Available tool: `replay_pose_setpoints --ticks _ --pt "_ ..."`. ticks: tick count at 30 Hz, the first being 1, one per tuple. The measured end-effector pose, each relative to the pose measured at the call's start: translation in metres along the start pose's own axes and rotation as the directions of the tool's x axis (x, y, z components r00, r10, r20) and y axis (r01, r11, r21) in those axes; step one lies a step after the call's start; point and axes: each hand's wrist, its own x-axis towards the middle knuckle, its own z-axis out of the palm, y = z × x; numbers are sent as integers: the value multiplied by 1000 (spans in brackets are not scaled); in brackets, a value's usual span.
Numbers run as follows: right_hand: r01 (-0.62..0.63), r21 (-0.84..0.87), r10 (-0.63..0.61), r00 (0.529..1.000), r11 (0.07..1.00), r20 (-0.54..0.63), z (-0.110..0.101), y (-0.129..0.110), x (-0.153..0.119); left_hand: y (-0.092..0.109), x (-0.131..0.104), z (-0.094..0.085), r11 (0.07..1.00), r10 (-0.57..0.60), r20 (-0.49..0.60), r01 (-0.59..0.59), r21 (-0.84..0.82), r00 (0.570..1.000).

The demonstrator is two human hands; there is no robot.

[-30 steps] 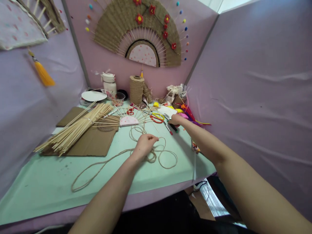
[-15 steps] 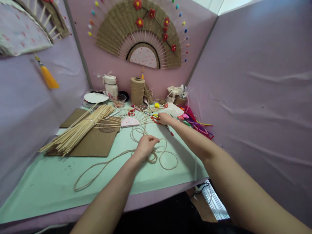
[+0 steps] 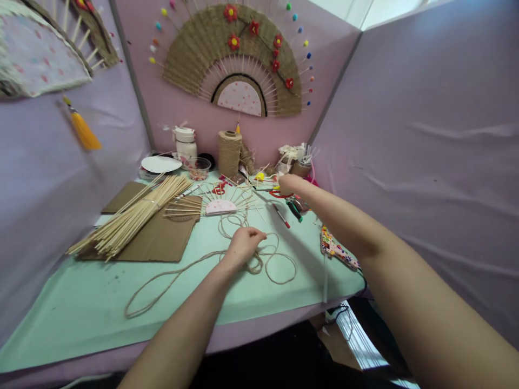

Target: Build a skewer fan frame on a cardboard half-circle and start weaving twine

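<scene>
My left hand pinches a length of jute twine between thumb and fingertips, low over the table. Loose loops of that twine lie around the hand and stretch out to the left. Farther back, my right hand is closed on the handles of red-and-yellow scissors, their blades pointing left; most of its fingers are hidden. Just beyond the twine lies a small fan frame of thin sticks with a pink spotted half-round base. A red-tipped pen and green-handled pliers lie below the right hand.
A bundle of bamboo sticks rests on cardboard at left. Along the back stand a white bottle, a clear bowl and a twine spool. A flower-patterned glue gun lies at right. A finished fan hangs behind.
My right hand has moved right and slightly up, carrying the scissors. The pliers and glue gun have come into sight. My left hand keeps its pinch on the twine, nearly still.
</scene>
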Motion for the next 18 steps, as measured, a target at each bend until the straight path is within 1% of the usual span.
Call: replay_pose_setpoints --ticks 3,6,8,9,10,11,12,13,14,15,16,18 --pt "-31 49 32 999 998 -5 -7 24 -19 -1 2 -3 1000 -17 0 17 -10 1000" --pt "-69 160 71 997 985 -4 -4 47 -49 -1 5 -8 999 -21 -32 19 -50 999" --pt "-75 258 81 997 963 -12 7 54 -75 2 6 -13 996 -22 -80 15 -89 997" --pt "-65 329 78 997 942 -26 15 53 -90 4 6 -16 994 -28 -103 17 -108 994" --pt "-46 399 70 996 916 -47 24 49 -106 7 6 -19 992 -37 -125 22 -124 991" --pt "-12 506 61 995 863 -80 34 42 -123 10 6 -21 990 -48 -146 28 -138 988" --pt "38 780 101 987 625 -129 44 32 -141 12 5 -24 988 -58 -165 33 -150 985" --pt "112 941 108 982 320 -153 53 20 -158 15 4 -26 986 -66 -179 36 -161 982" --pt "148 988 87 984 50 -152 63 6 -176 16 3 -28 984 -71 -191 37 -174 979" --pt "134 980 60 990 -150 -126 71 -9 -193 18 2 -30 982 -75 -199 37 -187 977" --pt "76 955 3 997 -287 -79 79 -24 -208 19 2 -31 979 -77 -206 35 -200 975" --pt "-56 864 -142 990 -501 -19 92 -52 -235 19 2 -32 973 -75 -221 24 -228 972"
